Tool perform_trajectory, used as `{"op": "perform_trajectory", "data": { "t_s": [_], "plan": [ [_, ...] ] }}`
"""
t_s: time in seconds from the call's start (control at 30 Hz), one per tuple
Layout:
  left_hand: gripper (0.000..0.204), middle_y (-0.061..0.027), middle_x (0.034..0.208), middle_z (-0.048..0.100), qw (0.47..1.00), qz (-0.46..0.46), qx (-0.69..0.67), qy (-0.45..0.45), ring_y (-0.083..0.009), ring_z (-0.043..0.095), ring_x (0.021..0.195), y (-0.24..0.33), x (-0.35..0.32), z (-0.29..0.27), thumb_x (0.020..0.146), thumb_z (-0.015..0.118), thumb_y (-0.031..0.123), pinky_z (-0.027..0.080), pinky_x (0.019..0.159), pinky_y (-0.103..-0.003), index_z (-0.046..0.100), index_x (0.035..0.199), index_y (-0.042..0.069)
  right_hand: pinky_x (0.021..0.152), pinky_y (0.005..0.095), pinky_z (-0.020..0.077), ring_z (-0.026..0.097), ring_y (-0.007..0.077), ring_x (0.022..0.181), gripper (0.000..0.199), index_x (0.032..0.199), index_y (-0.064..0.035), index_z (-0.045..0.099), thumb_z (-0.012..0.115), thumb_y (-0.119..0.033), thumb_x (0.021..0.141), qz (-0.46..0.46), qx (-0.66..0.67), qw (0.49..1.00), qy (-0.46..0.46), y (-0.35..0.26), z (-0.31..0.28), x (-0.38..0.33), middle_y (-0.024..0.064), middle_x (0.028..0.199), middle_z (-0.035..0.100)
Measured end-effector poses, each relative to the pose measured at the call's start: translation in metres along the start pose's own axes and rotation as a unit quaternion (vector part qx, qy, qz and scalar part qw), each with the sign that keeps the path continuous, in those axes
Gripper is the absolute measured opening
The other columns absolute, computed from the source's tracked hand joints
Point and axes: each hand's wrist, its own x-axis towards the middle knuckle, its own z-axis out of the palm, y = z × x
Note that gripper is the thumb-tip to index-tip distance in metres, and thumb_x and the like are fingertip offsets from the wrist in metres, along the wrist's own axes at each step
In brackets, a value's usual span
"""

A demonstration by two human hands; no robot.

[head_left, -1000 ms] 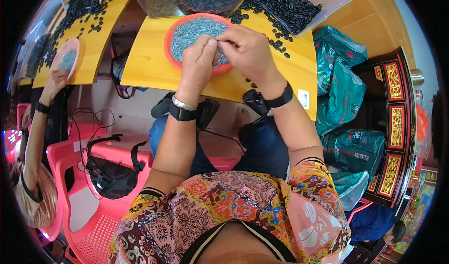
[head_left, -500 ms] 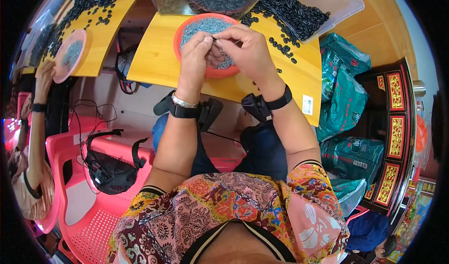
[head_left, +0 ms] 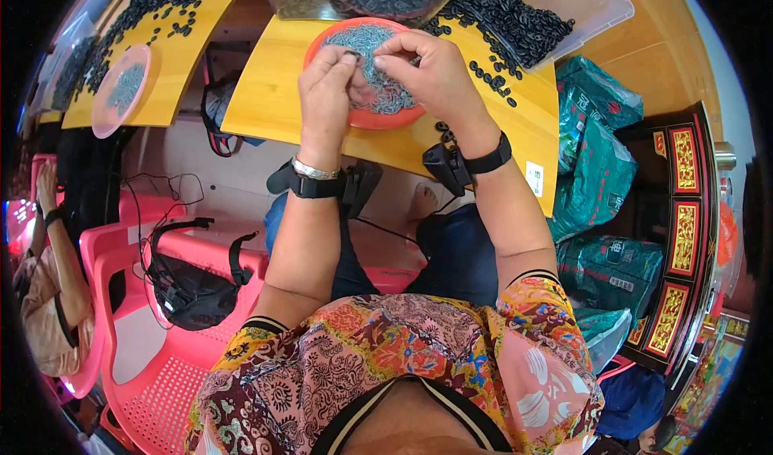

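Observation:
My left hand (head_left: 325,84) pinches a small black part (head_left: 355,55) between thumb and forefinger. Just to its right, my right hand (head_left: 431,72) is closed with thumb and forefinger together; whatever they hold is too small to make out. The fingertips of the two hands are slightly apart. Both hands hover over a red bowl (head_left: 316,38) of small grey screws (head_left: 354,32), covering part of it. Loose black oval parts (head_left: 493,75) lie on the yellow table (head_left: 270,76) to the right of the bowl.
A clear plastic bin (head_left: 282,0) stands behind the bowl. Beside it, black parts spill from a tipped translucent tub (head_left: 600,12). Green bags (head_left: 604,173) line the right side. At left are a pink chair (head_left: 173,358), another bowl (head_left: 137,64) and a co-worker's arm (head_left: 68,270).
My hands, together half a second ago, have drawn slightly apart, the left moving down and left. The co-worker's hand has dropped away from the other bowl.

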Motion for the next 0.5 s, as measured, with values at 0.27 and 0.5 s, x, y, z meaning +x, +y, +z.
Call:
{"op": "perform_trajectory", "data": {
  "t_s": [0.27, 0.5],
  "plan": [
    [0.013, -0.0015, 0.066, 0.052, 0.998, 0.027, -0.017, 0.062, -0.0091, 0.049, 0.055, 0.007, 0.0, -0.002, 0.09, 0.047, 0.009, 0.041, 0.052, -0.021, 0.055, 0.082, 0.002, 0.069, 0.0365, 0.0483, 0.062, 0.0284, 0.075, 0.017, 0.087, -0.0068, 0.069, 0.065, -0.018, 0.075, -0.004, -0.335, 0.922, -0.197, 0.02, 0.006, -0.007, 0.0127, 0.077, 0.063],
    [0.013, -0.0013, 0.066, 0.054, 0.999, -0.013, 0.022, 0.033, -0.0087, 0.05, 0.055, 0.005, 0.001, 0.0, 0.089, 0.048, 0.009, 0.04, 0.051, -0.021, 0.054, 0.078, 0.004, 0.062, 0.0329, 0.0479, 0.061, 0.0238, 0.065, 0.011, 0.083, -0.0061, 0.068, 0.064, -0.014, 0.077, -0.011, -0.221, 0.973, -0.07, 0.035, -0.001, -0.002, 0.0123, 0.073, 0.064]
  ]
}}
